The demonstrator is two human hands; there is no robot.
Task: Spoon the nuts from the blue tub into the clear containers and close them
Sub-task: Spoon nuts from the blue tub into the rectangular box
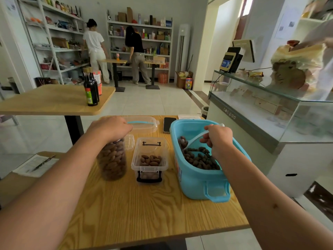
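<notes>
Hands apart: left hand (110, 128) grips the full jar (112, 159), right hand (219, 137) holds the spoon (195, 139) in the blue tub (198, 181).

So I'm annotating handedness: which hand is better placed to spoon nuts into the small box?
Right: the right hand already grips the scoop in the blue tub; the left hand holds the jar.

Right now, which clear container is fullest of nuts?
The tall round jar under the left hand; the small box beside it holds only a shallow layer.
</notes>
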